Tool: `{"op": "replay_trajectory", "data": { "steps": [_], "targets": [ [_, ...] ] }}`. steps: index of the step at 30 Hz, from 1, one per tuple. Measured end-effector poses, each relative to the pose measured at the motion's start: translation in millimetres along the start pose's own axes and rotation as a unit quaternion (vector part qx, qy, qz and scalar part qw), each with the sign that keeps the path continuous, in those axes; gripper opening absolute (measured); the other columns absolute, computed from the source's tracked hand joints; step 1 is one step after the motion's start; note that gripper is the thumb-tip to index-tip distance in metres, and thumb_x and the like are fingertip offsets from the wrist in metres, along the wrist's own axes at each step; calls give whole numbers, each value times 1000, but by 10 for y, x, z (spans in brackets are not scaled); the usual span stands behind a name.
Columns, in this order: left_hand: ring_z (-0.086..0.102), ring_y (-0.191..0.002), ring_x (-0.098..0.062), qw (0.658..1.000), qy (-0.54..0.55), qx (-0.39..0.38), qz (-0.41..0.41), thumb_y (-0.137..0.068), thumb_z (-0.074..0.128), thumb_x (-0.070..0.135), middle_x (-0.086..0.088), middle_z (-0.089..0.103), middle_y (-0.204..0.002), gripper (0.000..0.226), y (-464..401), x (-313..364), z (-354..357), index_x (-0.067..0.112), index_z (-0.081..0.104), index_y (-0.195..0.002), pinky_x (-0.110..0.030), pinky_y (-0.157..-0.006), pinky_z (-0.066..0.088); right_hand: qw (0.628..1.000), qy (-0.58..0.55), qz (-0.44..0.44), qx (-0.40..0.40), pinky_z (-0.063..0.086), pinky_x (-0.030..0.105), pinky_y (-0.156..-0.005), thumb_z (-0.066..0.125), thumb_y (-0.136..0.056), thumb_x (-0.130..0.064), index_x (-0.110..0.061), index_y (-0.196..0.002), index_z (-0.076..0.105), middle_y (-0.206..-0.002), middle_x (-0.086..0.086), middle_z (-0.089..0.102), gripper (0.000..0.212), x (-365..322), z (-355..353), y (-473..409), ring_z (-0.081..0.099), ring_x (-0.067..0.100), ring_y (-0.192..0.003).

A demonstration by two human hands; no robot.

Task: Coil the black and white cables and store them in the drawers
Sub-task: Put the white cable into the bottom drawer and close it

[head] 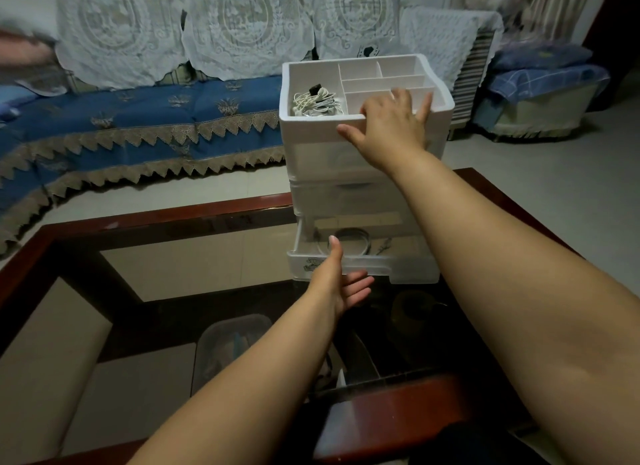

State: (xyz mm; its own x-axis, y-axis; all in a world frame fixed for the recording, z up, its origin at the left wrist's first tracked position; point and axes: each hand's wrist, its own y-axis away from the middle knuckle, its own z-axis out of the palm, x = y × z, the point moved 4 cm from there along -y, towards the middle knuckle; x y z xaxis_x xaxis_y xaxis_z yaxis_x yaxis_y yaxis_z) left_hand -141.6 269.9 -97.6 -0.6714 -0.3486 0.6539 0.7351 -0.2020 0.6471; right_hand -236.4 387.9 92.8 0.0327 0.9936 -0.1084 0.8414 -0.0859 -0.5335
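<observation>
Glass-topped surface (173,256): bottom drawer (360,262) being closed, cables already stowed.
Left hand (341,284) fingers are being held spread at its front; right hand (393,127) fingers are being splayed over the organizer (311,128), white cable (317,101) beside them. A level push is likely needed next.

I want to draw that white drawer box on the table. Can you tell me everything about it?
The white drawer box looks like plastic and stands upright on the glass-topped table. Its open top tray has dividers; the big left compartment holds a white cable bundle. The bottom drawer is pulled out with a coiled cable inside. The right hand rests on the top rim; the left hand touches the drawer front.
</observation>
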Motion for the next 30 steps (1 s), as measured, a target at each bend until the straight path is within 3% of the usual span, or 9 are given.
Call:
{"op": "replay_trajectory", "data": {
  "steps": [6, 15, 19, 21, 22, 24, 25, 28, 30],
  "targets": [
    [66, -105, -30, 997, -52, 39, -36, -100, 44, 33, -24, 63, -119, 42, -42, 108, 79, 5, 45, -132, -39, -74, 54, 996, -82, -37, -15, 27, 45, -97, 43, -94, -54, -18, -99, 62, -109, 9, 65, 41, -26, -17, -172, 53, 30, -109],
    [63, -111, -28, 1000, -16, 17, -17, -100, 45, 26, -23, 58, -128, 38, -177, 259, 270, 4, 46, -131, -40, -80, 54, 994, -77, -78, -23, 29, 40, -91, 40, -97, -49, -15, -96, 59, -103, 10, 65, 39, -19, 23, -248, 56, 31, -100],
    [48, -129, -27, 998, 45, -32, 37, -99, 48, 19, -17, 48, -141, 39, -268, 506, 386, 1, 46, -134, -39, -105, 41, 993, -70, -92, -15, 30, 39, -87, 41, -96, -50, -16, -97, 60, -103, 9, 66, 38, 6, 31, -268, 56, 31, -100],
    [50, -126, -26, 994, 63, -81, 44, -98, 49, 19, -16, 62, -123, 32, -300, 625, 417, 1, 52, -125, -38, -109, 37, 993, -68, -96, -11, 30, 38, -86, 41, -96, -51, -17, -97, 60, -103, 9, 66, 39, 14, 36, -275, 56, 31, -101],
    [56, -115, -23, 992, 62, -101, 38, -98, 50, 20, -12, 70, -98, 24, -323, 644, 426, 3, 57, -113, -37, -109, 37, 993, -65, -94, -10, 30, 38, -86, 41, -96, -51, -16, -97, 61, -104, 8, 66, 40, 25, 40, -282, 56, 31, -101],
    [56, -86, -15, 992, 29, -118, 26, -98, 50, 23, 0, 59, -53, 16, -317, 616, 454, 10, 56, -91, -36, -107, 37, 994, -64, -87, -9, 28, 37, -84, 41, -95, -52, -16, -97, 61, -104, 8, 66, 41, 61, 56, -290, 56, 30, -101],
    [54, -82, -14, 993, 7, -115, 30, -97, 51, 24, 1, 58, -53, 16, -309, 605, 427, 12, 55, -89, -36, -107, 37, 994, -68, -88, -5, 27, 36, -83, 42, -95, -53, -16, -96, 61, -103, 7, 66, 41, 49, 65, -289, 56, 30, -101],
    [56, -113, -18, 993, -28, -110, 38, -95, 55, 27, -4, 66, -112, 19, -279, 539, 384, 13, 57, -108, -38, -102, 42, 994, -79, -73, -3, 27, 37, -89, 42, -95, -53, -17, -95, 61, -101, 6, 66, 41, 56, 72, -256, 57, 29, -100],
    [55, -119, -20, 993, -49, -100, 43, -96, 54, 28, -5, 61, -126, 23, -217, 516, 327, 15, 56, -115, -37, -96, 45, 995, -90, -51, -7, 24, 40, -99, 41, -95, -52, -17, -95, 60, -101, 6, 66, 40, 59, 83, -198, 57, 29, -101]
  ]
}}
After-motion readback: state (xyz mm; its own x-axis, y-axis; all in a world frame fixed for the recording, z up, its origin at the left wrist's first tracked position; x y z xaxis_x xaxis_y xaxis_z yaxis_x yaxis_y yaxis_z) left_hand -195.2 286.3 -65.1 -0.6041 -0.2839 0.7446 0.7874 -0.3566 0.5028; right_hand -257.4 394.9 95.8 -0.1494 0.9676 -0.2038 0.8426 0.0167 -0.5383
